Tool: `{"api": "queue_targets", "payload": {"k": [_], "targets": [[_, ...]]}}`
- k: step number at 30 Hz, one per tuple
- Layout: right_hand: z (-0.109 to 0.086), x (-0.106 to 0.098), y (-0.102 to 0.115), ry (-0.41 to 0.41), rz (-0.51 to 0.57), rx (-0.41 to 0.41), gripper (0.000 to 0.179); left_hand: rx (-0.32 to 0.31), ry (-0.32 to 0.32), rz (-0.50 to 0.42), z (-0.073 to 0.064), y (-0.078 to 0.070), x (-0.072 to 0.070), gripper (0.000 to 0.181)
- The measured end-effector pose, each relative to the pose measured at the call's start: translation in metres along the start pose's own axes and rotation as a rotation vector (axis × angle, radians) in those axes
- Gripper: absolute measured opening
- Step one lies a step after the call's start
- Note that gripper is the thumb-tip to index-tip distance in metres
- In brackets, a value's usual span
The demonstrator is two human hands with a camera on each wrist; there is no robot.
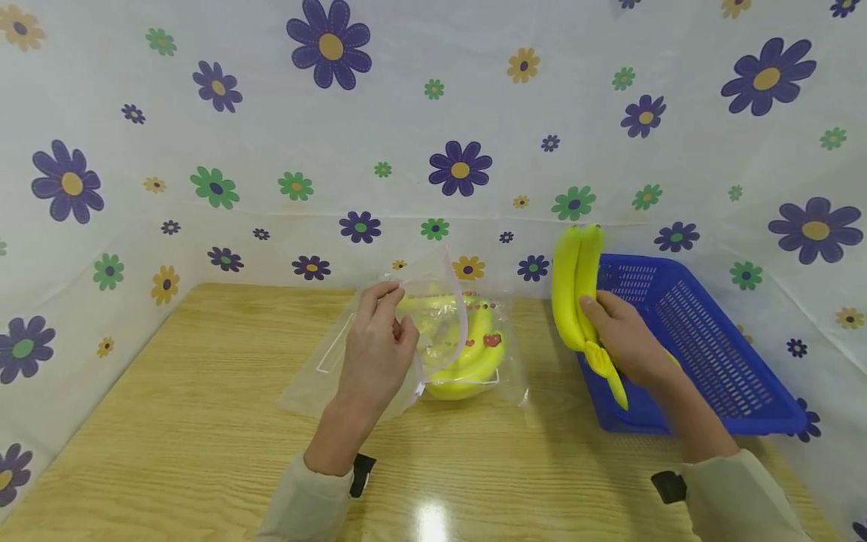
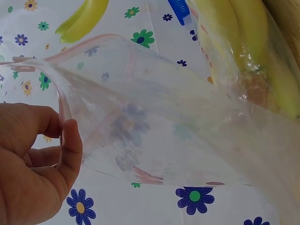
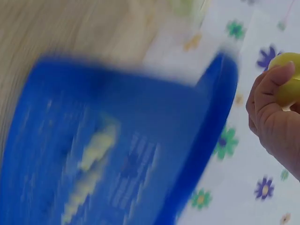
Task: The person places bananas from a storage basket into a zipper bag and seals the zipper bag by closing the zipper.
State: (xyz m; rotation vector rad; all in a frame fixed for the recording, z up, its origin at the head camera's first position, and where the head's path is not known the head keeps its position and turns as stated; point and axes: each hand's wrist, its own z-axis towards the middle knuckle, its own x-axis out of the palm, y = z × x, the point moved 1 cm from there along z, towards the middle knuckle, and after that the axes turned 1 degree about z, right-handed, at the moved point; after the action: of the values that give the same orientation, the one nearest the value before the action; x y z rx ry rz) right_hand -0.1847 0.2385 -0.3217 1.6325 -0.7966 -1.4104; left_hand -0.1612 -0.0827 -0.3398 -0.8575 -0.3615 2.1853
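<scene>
Bananas [image 1: 576,290], 2 of them joined in a bright yellow bunch, are held up at the left side of a blue basket [image 1: 731,354], overlapping its far left corner in the head view; their height above it is hard to judge.

The person's right hand [image 1: 630,339] grips the bunch, thumb and fingers wrapped round its lower part. The left hand [image 1: 379,342], well to the left of the basket, has its thumb and finger nearly together, pinching the edge of a clear bag [image 1: 332,388]. That bag lies on the wooden worktop [image 1: 203,421], left of the basket, with another yellow bunch [image 1: 467,376] inside and its pink edge partly raised.

Judging the work in hand, it seems best to lift the pinched edge away from the bag's other side, so the film stands wide, and to hold the loose bunch firmly near its crown. Lining its length up with the bag's mouth should avoid snagging the film.

The bananas' free tips point up in the head view; the crown and tapering stem point down and slightly right, toward the basket's near left corner. Their long axis looks close to upright, roughly following the basket's left side.
</scene>
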Motion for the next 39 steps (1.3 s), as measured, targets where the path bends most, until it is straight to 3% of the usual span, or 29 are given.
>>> {"api": "queue_targets", "payload": {"k": [9,16,21,28,33,39], "targets": [[0.000,0.070,0.014,0.198,0.434,-0.019,0.037,0.011,0.011,-0.009,-0.001,-0.003,-0.002,0.034],[-0.002,0.103,0.006,0.205,0.659,-0.082,0.029,0.055,0.010,-0.003,-0.005,-0.005,0.005,0.032],[-0.002,0.109,0.007,0.161,0.609,-0.076,0.036,0.043,0.002,0.001,-0.006,-0.004,0.004,0.036],[-0.002,0.106,0.019,-0.007,0.400,0.012,0.040,0.055,0.001,0.017,-0.005,-0.005,0.000,0.038],[-0.005,0.110,0.025,-0.112,0.245,-0.005,0.043,0.061,-0.005,0.009,-0.006,-0.006,-0.001,0.039],[-0.004,0.123,0.026,-0.197,0.248,-0.007,0.045,0.079,0.002,0.009,-0.006,-0.010,0.000,0.038]]}}
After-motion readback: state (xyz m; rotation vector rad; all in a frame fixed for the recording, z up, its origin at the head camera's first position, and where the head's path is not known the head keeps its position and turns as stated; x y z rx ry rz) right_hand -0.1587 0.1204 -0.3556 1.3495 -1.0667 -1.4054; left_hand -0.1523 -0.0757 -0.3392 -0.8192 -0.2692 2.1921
